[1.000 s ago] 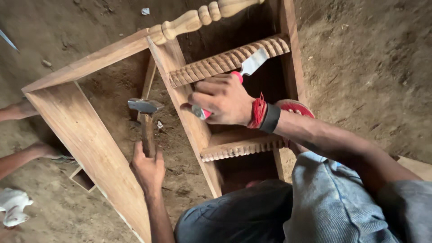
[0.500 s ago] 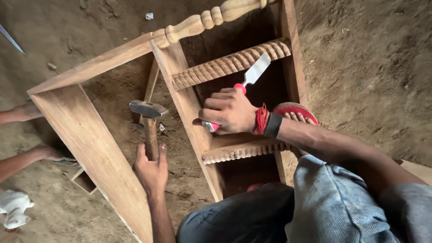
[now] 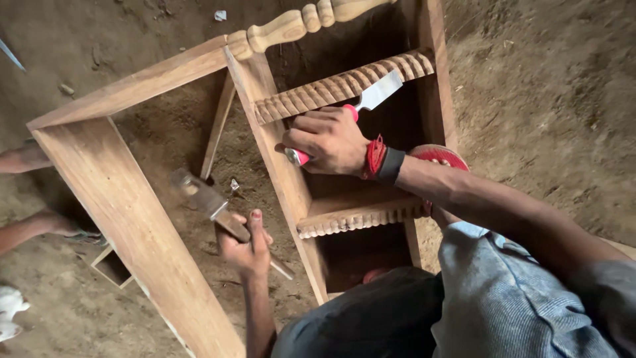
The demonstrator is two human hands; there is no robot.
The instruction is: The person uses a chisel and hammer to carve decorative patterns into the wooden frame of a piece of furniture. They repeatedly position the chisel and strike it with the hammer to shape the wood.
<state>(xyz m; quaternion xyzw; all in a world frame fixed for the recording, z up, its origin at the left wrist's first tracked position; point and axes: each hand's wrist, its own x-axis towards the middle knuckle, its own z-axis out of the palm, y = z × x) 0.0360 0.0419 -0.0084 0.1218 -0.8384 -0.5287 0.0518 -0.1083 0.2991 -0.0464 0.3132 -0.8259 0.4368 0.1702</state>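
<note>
Right hand [image 3: 329, 140] clamped on chisel [image 3: 351, 114], blade slanting up-right across wooden frame [image 3: 132, 219]; left hand [image 3: 246, 244] gripping hammer [image 3: 211, 202], head up-left.

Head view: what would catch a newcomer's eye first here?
The red-handled chisel gripped in the right hand, its broad steel blade lying against the ridged carved rail at upper centre. Lower left of it, the left hand holds a blurred hammer over the dirt floor. Both sit inside a pale wooden frame that runs across the picture.
</note>
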